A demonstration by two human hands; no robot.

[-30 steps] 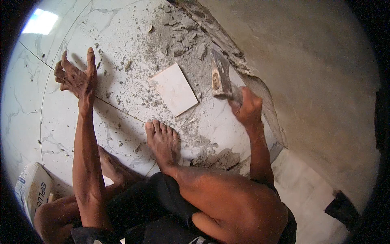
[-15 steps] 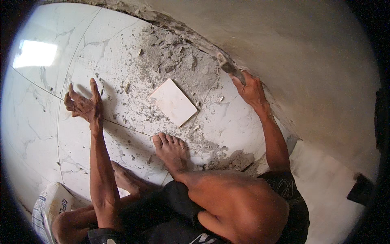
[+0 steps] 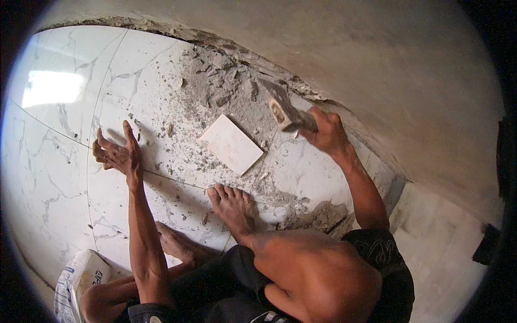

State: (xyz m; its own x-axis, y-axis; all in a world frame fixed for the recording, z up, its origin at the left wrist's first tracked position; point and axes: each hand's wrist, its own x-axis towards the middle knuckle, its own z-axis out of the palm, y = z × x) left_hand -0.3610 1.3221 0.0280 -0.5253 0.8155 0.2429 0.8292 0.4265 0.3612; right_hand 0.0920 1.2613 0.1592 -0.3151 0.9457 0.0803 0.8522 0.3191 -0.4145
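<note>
My right hand (image 3: 326,132) is closed around the short visible part of a hammer's handle, near the wall on the right. The dusty metal hammer (image 3: 281,110) is raised over the floor, its head tilted toward the rubble. My left hand (image 3: 118,153) is empty, with its fingers spread and bent, over the white marbled floor tiles (image 3: 116,202). Between my hands a loose white tile piece (image 3: 232,144) lies on the floor, beside a heap of broken grey mortar (image 3: 223,81).
A grey plastered wall (image 3: 377,70) curves along the far and right side, with a rough chipped gap at its base. My bare foot (image 3: 234,210) rests near the tile piece. More mortar (image 3: 318,216) lies right of it. A white printed sack (image 3: 81,282) stands at lower left.
My right hand has turned the hammer, bringing its head away from the wall's base and nearer to me. My left hand stays spread; the whole view has shifted slightly.
</note>
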